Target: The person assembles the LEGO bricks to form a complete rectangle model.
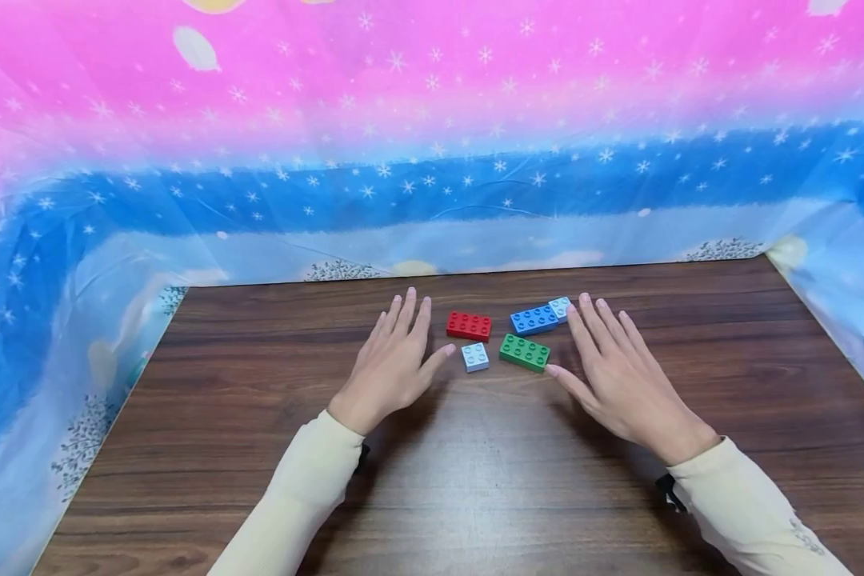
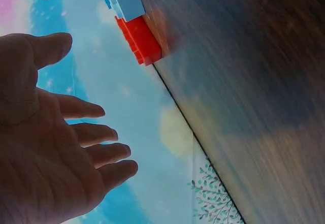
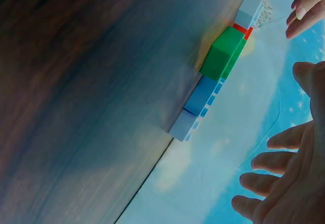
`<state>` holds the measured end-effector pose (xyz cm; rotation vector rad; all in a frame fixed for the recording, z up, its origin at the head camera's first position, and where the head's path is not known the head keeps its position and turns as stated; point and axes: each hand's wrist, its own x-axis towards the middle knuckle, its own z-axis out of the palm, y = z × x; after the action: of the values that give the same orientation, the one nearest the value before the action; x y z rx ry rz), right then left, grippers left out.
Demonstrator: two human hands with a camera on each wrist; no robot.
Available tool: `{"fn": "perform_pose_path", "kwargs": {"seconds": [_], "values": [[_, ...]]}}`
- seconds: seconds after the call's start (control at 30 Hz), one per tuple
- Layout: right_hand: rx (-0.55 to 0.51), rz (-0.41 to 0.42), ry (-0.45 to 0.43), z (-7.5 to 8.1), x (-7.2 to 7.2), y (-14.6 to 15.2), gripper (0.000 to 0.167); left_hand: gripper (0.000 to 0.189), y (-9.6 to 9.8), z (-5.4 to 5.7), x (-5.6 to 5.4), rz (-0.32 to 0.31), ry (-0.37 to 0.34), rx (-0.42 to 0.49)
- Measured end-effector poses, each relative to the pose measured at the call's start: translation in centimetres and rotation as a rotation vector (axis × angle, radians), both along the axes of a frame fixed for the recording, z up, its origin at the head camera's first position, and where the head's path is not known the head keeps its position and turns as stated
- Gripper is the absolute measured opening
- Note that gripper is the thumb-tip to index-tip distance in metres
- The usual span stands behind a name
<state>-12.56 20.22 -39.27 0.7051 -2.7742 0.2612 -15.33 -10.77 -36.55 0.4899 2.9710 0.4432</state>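
Both hands hover palm down over the table, fingers straight and thumbs spread inward, holding nothing. My left hand (image 1: 391, 356) is left of a red brick (image 1: 469, 326) and a small pale-blue brick (image 1: 475, 358), its thumb tip close to the pale one. On the other side, my right hand (image 1: 622, 380) has its thumb tip by the near corner of a green brick (image 1: 525, 353). Its index fingertip is right at a second pale-blue brick (image 1: 559, 309), which sits against the end of a blue brick (image 1: 534, 320). All the bricks lie studs up.
The brown wooden table (image 1: 490, 488) extends around the bricks. A pink and blue snowflake-patterned cloth (image 1: 432, 184) stands along its back edge and down both sides. Dark straps show under both cream sleeves (image 1: 302, 472).
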Motion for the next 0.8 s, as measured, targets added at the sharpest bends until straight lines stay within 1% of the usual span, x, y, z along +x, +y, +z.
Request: {"fn": "perform_pose_path", "kwargs": {"seconds": [0.13,0.3,0.53,0.7,0.8], "values": [[0.000,0.003,-0.022,0.0,-0.1,-0.3,0.079,0.078,0.4,-0.2,-0.4,0.001,-0.019,0.005],[-0.002,0.007,-0.066,0.0,-0.2,-0.7,0.080,0.079,1.0,-0.4,-1.0,0.013,-0.032,0.034],[-0.001,0.026,-0.097,-0.3,-0.6,-1.2,0.080,0.072,1.6,-1.0,-1.8,-0.002,-0.023,0.116],[-0.036,0.041,-0.154,-0.3,-0.8,-1.7,0.079,0.063,2.1,-1.3,-2.4,-0.015,-0.019,0.197],[-0.064,0.057,-0.186,-0.3,-0.9,-2.0,0.077,0.058,2.4,-1.4,-2.7,-0.025,-0.005,0.223]]}}
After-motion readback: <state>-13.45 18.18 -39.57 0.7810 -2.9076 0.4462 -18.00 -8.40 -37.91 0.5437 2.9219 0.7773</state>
